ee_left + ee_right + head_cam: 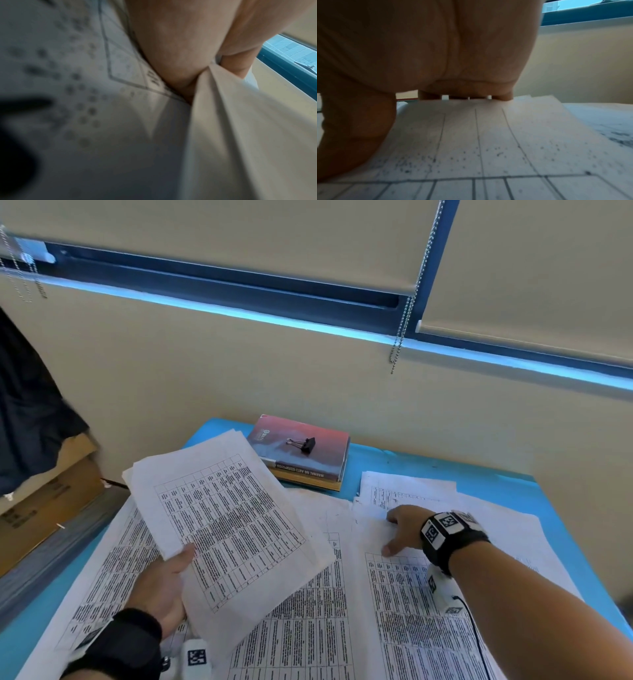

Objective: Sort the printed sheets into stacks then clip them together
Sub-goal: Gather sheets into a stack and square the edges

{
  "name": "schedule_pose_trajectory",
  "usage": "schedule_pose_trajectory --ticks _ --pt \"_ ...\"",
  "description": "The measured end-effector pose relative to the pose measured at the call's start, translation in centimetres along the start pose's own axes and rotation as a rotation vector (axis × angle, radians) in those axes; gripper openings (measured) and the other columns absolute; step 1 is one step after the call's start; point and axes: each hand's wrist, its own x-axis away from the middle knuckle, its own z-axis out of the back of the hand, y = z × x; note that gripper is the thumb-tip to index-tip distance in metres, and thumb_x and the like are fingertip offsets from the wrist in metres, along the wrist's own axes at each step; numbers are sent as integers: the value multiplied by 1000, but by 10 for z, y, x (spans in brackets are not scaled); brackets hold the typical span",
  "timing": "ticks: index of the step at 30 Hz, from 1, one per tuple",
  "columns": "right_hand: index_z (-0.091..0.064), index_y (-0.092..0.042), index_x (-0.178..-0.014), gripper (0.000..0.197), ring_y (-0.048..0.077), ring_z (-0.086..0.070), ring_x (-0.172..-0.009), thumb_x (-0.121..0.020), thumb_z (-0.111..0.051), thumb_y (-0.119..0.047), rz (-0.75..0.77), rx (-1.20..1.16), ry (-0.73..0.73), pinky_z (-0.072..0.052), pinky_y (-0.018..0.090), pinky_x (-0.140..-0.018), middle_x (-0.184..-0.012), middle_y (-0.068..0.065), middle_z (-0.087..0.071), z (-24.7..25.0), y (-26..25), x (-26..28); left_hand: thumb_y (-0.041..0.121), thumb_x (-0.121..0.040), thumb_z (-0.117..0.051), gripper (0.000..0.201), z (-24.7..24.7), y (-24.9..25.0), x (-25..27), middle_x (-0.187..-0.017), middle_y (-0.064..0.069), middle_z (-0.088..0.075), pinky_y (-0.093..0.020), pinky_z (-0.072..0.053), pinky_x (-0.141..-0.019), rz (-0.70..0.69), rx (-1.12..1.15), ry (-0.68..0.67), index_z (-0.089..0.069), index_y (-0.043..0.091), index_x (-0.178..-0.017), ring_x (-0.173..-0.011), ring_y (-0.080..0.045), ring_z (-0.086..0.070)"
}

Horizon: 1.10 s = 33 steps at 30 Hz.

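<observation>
I am in the sorting step, not yet the clipping. My left hand (pixel 161 587) grips a lifted bundle of printed sheets (pixel 226 515) by its near edge, thumb (pixel 186 554) on top over the table print and the other fingers hidden underneath; the left wrist view shows the paper pinched deep between thumb and palm. The bundle hangs tilted above the loose sheets (pixel 308 628) that lie spread on the blue counter (pixel 479 470) between my two hands.

My right hand (pixel 404 529) lies with fingers spread and fairly straight on the right-hand pile (pixel 411 604); in the right wrist view the fingertips (pixel 503 96) press the top sheet near its far edge. It holds nothing curled in its fingers; I judge it is about to slide or peel off a sheet.

The black binder clip (pixel 303 444) sits beyond both hands, on the red book (pixel 301 453) at the far side of the counter, untouched and well apart from either hand.

Next, I think, the right hand must separate one sheet from its pile without dragging the ones below, then bring it across to the bundle in my left. The sheets under both hands overlap untidily, so the edges will need squaring before the clip can bite. Only one clip is visible to me.
</observation>
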Motion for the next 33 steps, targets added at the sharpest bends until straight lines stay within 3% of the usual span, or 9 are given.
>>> schedule_pose_trajectory --ticks 2,5,7,10,14,19,25,29,33 --pt "-59 -16 -124 72 24 -59 -112 -65 -83 -49 -9 9 24 -45 33 -96 -123 2 -62 0 -1 -1 19 -99 -51 30 -1 1 1 -116 -25 -68 -62 -44 -99 -2 -9 -4 -57 1 -122 -107 -43 -65" --pt "-67 -12 -94 39 24 -63 -93 -71 -82 -39 12 64 15 -49 31 -81 -97 4 -68 7 0 3 17 -100 -50 28 -2 1 1 -118 -25 -66 -62 -43 -101 -1 0 3 -57 1 -122 -109 -43 -64" --pt "-67 -12 -97 32 25 -62 -96 -77 -78 -35 0 105 12 -48 31 -83 -101 5 -67 13 6 7 17 -100 -51 29 -2 1 2 -118 -26 -67 -62 -43 -101 0 6 3 -58 0 -122 -109 -43 -64" --pt "-60 -11 -127 45 26 -57 -120 -86 -68 -27 -71 118 74 -44 32 -99 -129 7 -62 18 28 10 17 -100 -51 27 -3 3 3 -116 -26 -67 -62 -44 -98 4 -3 -5 -59 -1 -118 -108 -44 -64" --pt "-57 -12 -127 38 25 -55 -121 -89 -56 -19 -96 49 135 -43 30 -97 -133 7 -58 15 46 9 17 -99 -51 26 -5 5 6 -117 -26 -67 -62 -45 -98 12 2 -16 -60 -1 -116 -108 -44 -64" --pt "-41 -20 -138 80 24 -51 -125 -72 -80 -43 -127 -149 67 -39 34 -99 -141 3 -50 2 44 7 16 -100 -51 24 -8 7 10 -113 -25 -67 -56 -50 -90 1 -9 -25 -60 -2 -112 -107 -43 -64" --pt "-45 -23 -128 79 23 -53 -104 -63 -86 -45 -143 -140 82 -42 33 -87 -129 4 -57 -1 48 1 18 -100 -51 27 -8 5 10 -113 -26 -68 -58 -49 -92 -9 -23 -30 -60 -3 -114 -106 -44 -64" --pt "-52 -24 -121 81 26 -50 -111 -55 -84 -58 -143 -43 117 -46 40 -94 -122 3 -48 1 45 2 18 -100 -50 28 -7 5 9 -113 -27 -68 -59 -49 -93 -2 -28 -32 -59 -4 -116 -105 -45 -65" --pt "-48 -23 -125 86 24 -54 -112 -55 -86 -54 -116 -58 119 -46 38 -95 -125 1 -54 3 44 1 15 -101 -49 26 -8 6 9 -112 -25 -69 -57 -47 -94 -15 -9 -43 -60 -3 -115 -105 -42 -65"
